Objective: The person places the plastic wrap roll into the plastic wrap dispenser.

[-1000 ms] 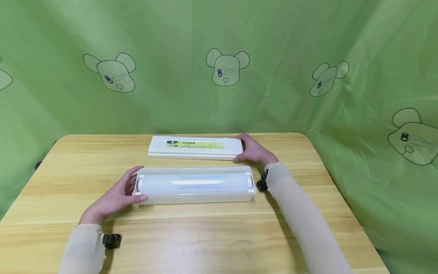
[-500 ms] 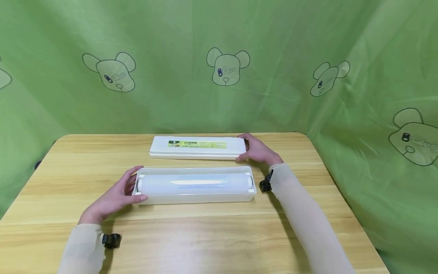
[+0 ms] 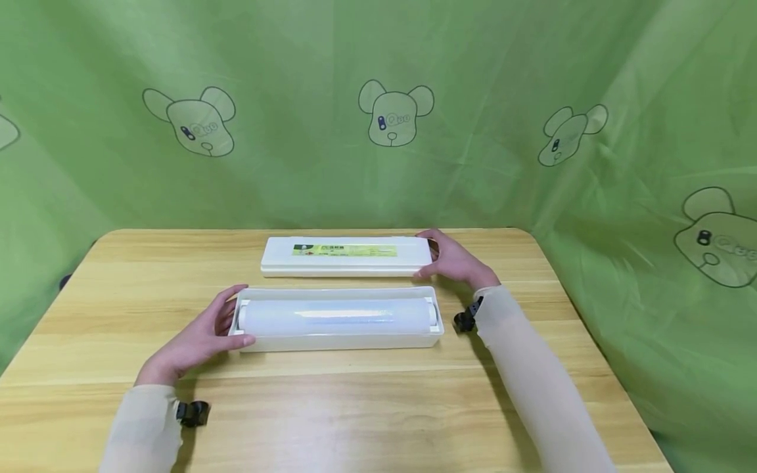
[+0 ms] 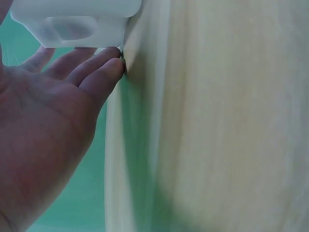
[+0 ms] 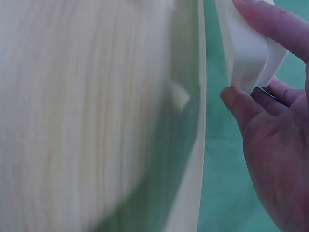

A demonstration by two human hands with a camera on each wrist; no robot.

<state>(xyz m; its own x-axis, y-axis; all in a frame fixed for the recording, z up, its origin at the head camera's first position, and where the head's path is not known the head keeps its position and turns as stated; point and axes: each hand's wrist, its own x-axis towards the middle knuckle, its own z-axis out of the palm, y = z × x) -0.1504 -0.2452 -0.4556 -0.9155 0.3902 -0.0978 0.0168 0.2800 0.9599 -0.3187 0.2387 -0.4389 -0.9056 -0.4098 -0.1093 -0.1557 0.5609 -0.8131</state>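
A long white plastic box [image 3: 337, 343] stands uncovered on the table, with a roll of clear cling film [image 3: 337, 316] lying lengthwise inside. My left hand [image 3: 198, 338] grips the box's left end, thumb on the front wall and fingers round the back corner. In the left wrist view the box end [image 4: 72, 29] shows an oval recess above the fingers. Behind the box lies its white lid [image 3: 349, 264], bearing a yellow-green label [image 3: 355, 250]. My right hand [image 3: 455, 259] holds the lid's right end between thumb and fingers; the right wrist view shows the lid's end [image 5: 248, 53] within that grip.
The wooden table [image 3: 367, 414] has rounded far corners. A green curtain [image 3: 296, 177] printed with bear heads hangs behind and along the sides. Black wrist cameras sit at both cuffs, the left camera [image 3: 193, 414] close over the tabletop.
My right hand has shifted slightly to the right, and the lid has moved with it. My left hand and the box with the roll have stayed in place.
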